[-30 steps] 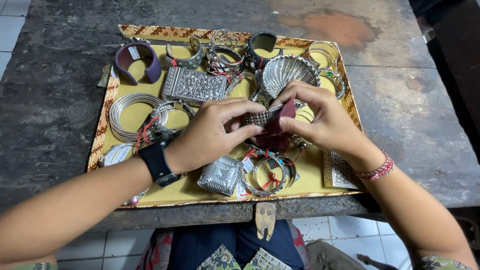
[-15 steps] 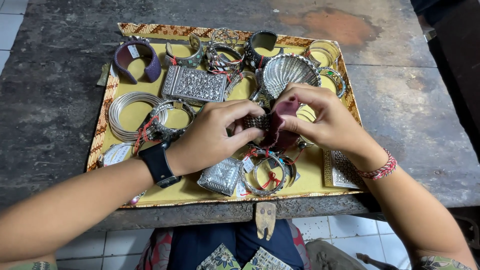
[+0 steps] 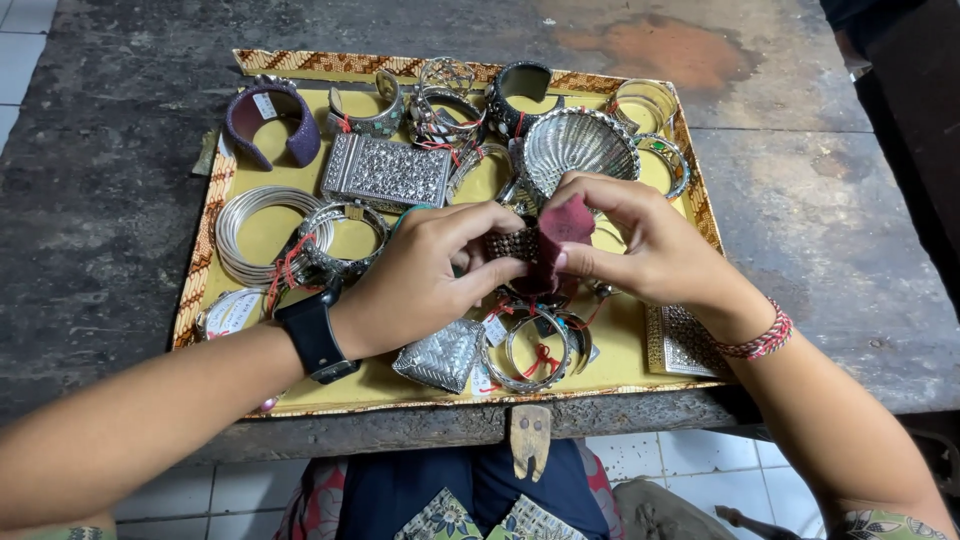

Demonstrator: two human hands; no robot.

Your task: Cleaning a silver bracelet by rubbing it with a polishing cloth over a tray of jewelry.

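Note:
My left hand (image 3: 425, 275) pinches a studded silver bracelet (image 3: 510, 243) above the middle of a yellow tray (image 3: 262, 233). My right hand (image 3: 640, 245) holds a dark red cloth (image 3: 556, 240) pressed against that bracelet. Both hands meet over the tray's centre. A black watch (image 3: 314, 332) is on my left wrist and a red woven band (image 3: 757, 340) on my right. Part of the bracelet is hidden by my fingers and the cloth.
The tray holds several silver bangles, a purple cuff (image 3: 271, 120), a studded rectangular box (image 3: 388, 170), a shell-shaped silver dish (image 3: 580, 145), a small square silver case (image 3: 440, 353) and red-tied rings (image 3: 530, 348). It rests on a dark worn table (image 3: 820, 220); tiled floor lies below.
My right hand has folded the red cloth tighter around the bracelet and rubbed it slightly upward. My left hand has barely shifted.

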